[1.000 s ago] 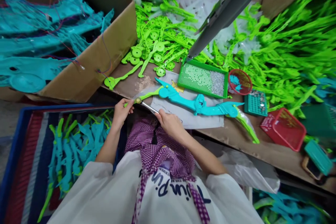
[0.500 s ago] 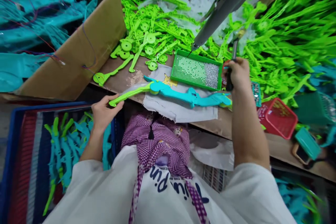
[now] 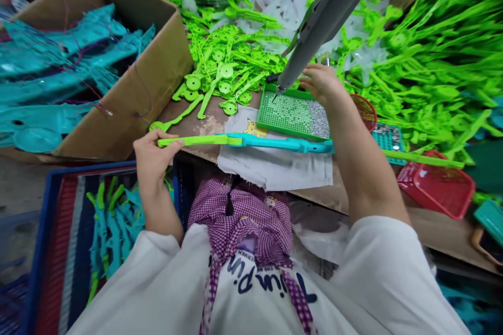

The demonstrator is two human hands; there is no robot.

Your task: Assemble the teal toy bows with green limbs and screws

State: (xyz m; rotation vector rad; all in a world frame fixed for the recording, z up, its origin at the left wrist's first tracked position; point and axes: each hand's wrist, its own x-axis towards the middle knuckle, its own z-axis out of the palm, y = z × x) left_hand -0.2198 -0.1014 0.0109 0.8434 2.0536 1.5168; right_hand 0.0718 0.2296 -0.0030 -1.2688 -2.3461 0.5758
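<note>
My left hand (image 3: pixel 155 153) pinches the lime green end of a long plastic toy bow (image 3: pixel 275 143) with a teal middle and green arms. The bow lies edge-up across a grey cloth (image 3: pixel 275 167) at the table's front, its right part passing behind my right forearm. My right hand (image 3: pixel 321 82) is open, fingers stretched to the left, beside a hanging grey electric screwdriver (image 3: pixel 314 26). A green tray (image 3: pixel 291 133) of small silver screws sits below the screwdriver's tip. Behind my right hand, a tool's metal end (image 3: pixel 325 60) shows; the rest is mostly hidden.
A cardboard box (image 3: pixel 145 63) of teal parts stands at the left. Green parts (image 3: pixel 424 57) are heaped at the back and right. Red baskets (image 3: pixel 440 183) and a small teal tray (image 3: pixel 387 138) lie at the right. A blue crate (image 3: pixel 39 230) holds assembled bows below left.
My right hand has let go of the dark-handled tool and moved left toward the screwdriver. The bow has turned from flat to edge-up, still in my left hand. The view has shifted slightly.
</note>
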